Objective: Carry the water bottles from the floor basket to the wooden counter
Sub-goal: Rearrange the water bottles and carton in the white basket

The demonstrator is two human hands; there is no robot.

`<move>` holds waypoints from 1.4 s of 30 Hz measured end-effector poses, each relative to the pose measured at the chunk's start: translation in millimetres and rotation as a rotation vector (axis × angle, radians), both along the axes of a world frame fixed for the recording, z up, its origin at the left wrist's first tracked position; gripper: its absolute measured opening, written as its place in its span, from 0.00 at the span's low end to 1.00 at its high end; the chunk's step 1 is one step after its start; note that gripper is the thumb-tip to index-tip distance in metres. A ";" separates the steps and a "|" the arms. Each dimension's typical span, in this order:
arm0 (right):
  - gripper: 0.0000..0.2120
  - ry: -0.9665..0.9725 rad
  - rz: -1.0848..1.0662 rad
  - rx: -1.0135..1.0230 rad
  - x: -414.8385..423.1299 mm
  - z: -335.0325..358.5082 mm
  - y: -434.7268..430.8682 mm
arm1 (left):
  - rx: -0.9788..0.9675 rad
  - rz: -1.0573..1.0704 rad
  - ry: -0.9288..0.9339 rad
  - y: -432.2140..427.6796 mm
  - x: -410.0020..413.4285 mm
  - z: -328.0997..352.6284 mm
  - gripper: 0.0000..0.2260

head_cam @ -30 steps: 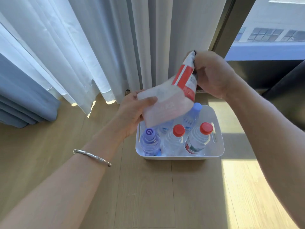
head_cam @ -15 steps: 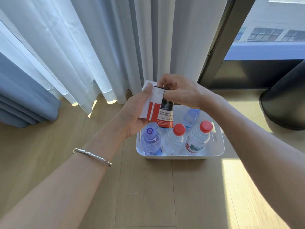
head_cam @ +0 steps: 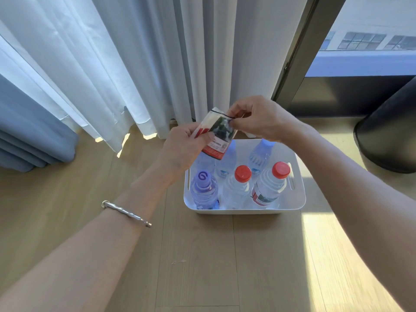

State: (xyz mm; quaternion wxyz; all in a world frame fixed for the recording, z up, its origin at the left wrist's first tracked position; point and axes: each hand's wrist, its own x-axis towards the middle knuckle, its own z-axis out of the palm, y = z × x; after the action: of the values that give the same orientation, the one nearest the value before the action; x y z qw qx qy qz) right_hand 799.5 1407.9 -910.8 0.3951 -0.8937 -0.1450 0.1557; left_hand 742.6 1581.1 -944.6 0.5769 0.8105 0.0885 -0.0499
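**Bottles not yet out of the basket**

Nearest the camera, two bare forearms reach forward over the wooden floor (head_cam: 202,255), the left one wearing a silver bracelet (head_cam: 126,213). Just beyond, the left hand (head_cam: 182,149) and the right hand (head_cam: 258,119) are both closed on a loose red, white and dark label (head_cam: 216,136), pinched between them above the basket. The right fingers (head_cam: 234,111) nip its top edge; the left grips its lower side. Below sits the white basket (head_cam: 244,209) on the floor, holding water bottles (head_cam: 242,188) standing upright: two with red caps, one purple-capped, and paler ones behind. Farther back hang white curtains (head_cam: 135,64), with a dark bin (head_cam: 391,136) to the right. No counter is in view, so by the look of it the carrying has hardly begun.
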 end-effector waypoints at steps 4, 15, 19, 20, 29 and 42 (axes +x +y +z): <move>0.06 -0.085 -0.015 -0.242 2.0 -1.7 -12.5 | 0.021 -0.015 0.038 -1.1 0.2 -1.5 0.19; 0.11 0.149 0.120 -0.582 -11.5 -35.5 -2.9 | 0.222 -0.108 0.079 -7.4 0.6 -6.4 0.13; 0.18 0.188 0.132 -0.844 -4.1 -20.2 -10.6 | 0.371 -0.283 0.099 -21.3 -2.1 -6.1 0.14; 0.21 0.246 0.123 -0.899 -4.7 -17.0 -13.5 | 0.393 -0.318 0.097 -26.7 -2.6 -5.2 0.14; 0.19 0.635 -0.087 -0.851 -22.4 -22.2 -36.2 | 0.365 -0.399 0.053 -51.9 -5.6 3.2 0.14; 0.18 -0.015 -0.066 -0.543 -24.8 121.2 -37.9 | 0.003 -0.441 0.046 -57.7 -4.3 22.5 0.33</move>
State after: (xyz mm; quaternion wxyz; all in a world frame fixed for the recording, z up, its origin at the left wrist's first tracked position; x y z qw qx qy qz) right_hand 774.7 1370.0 -789.6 0.1448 -0.9722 -0.0715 0.1694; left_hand 738.3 1523.4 -922.1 0.5488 0.8096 -0.0778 -0.1931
